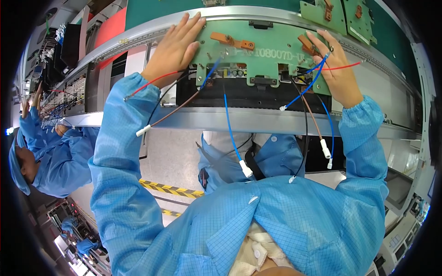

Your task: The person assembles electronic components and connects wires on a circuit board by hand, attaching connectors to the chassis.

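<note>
A green fixture plate (276,39) lies across a metal-railed line, with brown latches (232,40) on its face. Beneath its cut-outs a circuit board (235,72) partly shows, and most of it is hidden. My left hand (175,53) rests on the plate's left end, fingers stretched out and nothing held. At the other end my right hand (337,71) lies over the edge, its fingers apart beside another brown latch (305,44). Blue wires (229,124), black, brown and red wires (154,84) trail from the board, several with white connectors (246,169). Some hang over the near rail.
The near metal rail (258,120) runs between my body and the plate. More green fixture plates (324,16) lie beyond the far rail. On the left, a co-worker in a blue smock (64,156) works by the same line. Yellow-black tape (170,188) marks the floor.
</note>
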`<state>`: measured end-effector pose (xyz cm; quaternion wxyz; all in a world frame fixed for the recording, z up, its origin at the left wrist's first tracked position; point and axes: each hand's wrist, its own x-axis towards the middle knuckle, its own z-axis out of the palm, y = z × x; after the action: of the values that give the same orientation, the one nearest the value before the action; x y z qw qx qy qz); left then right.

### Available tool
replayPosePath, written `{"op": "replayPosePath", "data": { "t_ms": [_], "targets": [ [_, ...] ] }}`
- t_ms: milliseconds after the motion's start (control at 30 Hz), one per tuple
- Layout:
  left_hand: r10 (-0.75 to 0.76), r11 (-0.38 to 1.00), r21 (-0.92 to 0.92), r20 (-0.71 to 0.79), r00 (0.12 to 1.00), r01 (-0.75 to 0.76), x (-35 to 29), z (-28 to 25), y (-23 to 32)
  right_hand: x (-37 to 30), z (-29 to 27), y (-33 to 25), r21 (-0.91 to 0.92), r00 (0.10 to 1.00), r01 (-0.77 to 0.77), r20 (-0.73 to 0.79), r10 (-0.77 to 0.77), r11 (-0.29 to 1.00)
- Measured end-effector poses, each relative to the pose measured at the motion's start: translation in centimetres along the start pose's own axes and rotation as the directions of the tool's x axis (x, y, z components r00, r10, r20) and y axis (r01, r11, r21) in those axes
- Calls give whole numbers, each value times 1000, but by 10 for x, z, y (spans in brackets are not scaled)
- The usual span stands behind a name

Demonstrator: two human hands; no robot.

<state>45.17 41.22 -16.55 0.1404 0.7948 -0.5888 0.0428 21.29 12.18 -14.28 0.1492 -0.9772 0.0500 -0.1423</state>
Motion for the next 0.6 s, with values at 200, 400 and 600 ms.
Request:
{"op": "replayPosePath", "data": {
  "t_ms": [200, 400, 600],
  "targets": [
    [-9, 999, -39, 7, 1000, 9, 8, 5, -4, 4, 7, 6, 19, 993, -81, 86, 79, 997],
    [-46, 998, -50, 19, 999, 47, 11, 3, -5, 8, 9, -3, 4, 992, -120, 41, 120, 993],
    [-60, 998, -29, -3, 998, 60, 17, -13, 8, 13, -18, -7, -108, 999, -50, -18, 49, 993]
  ]
}}
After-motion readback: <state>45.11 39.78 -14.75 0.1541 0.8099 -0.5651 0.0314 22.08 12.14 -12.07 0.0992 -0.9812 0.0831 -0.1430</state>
